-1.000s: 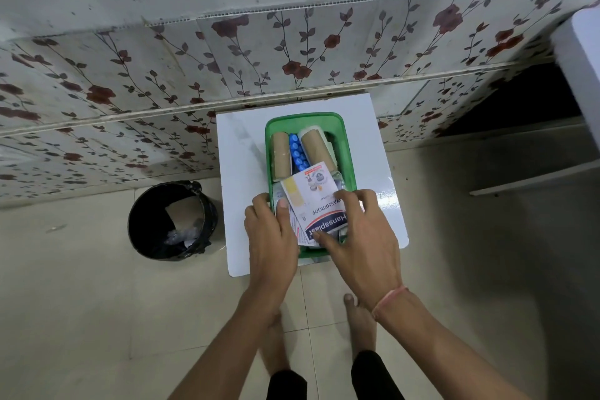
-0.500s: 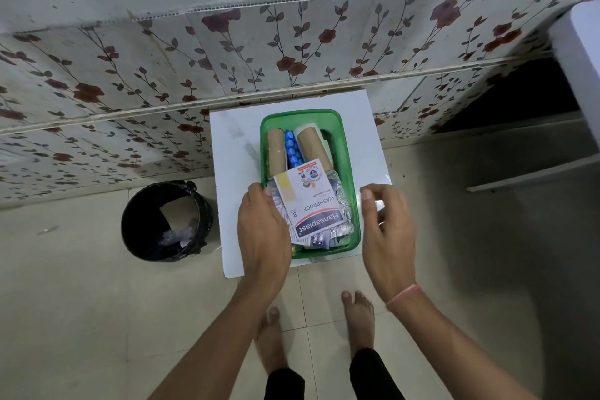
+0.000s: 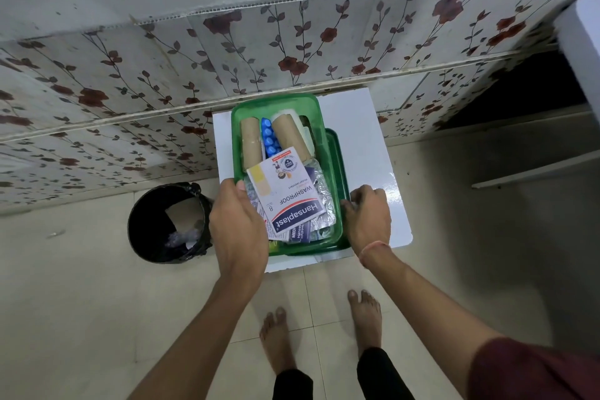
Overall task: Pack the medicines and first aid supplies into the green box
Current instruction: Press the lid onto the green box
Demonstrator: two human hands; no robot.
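A wall of pale tiles printed with dark red flowers and leafy stems [image 3: 292, 52] fills the upper part of the view, and below it lies a floor of large cream glazed tiles [image 3: 81, 318]. Against the foot of that wall stands a small square white table [image 3: 363, 140], and on its top sits the translucent green plastic box [image 3: 279, 105], the landmark for the rest. Left of the box, down on the floor, stands a round bin lined with a black plastic bag [image 3: 168, 224]. Under the box's right side shows a second green plastic edge, perhaps its lid [image 3: 339, 172], though I cannot tell for certain. Both forearms reach forward from the bottom of the frame, well apart. The left hand [image 3: 238, 224], palm down with knuckles up, covers the box's near-left corner and wall, its fingers wrapped over the rim in a grip. The right hand [image 3: 368, 217], with a pink thread at the wrist, rests curled on the tabletop at the box's right side, fingertips touching the green edge; whether it grips that edge I cannot tell. Inside the box, at the far end, lie two tan crepe bandage rolls [image 3: 251, 143] with a blue blister strip of tablets [image 3: 268, 136] between them. Nearer, a white Hansaplast plaster packet [image 3: 285, 191] lies tilted on top of silver foil strips [image 3: 324, 198].
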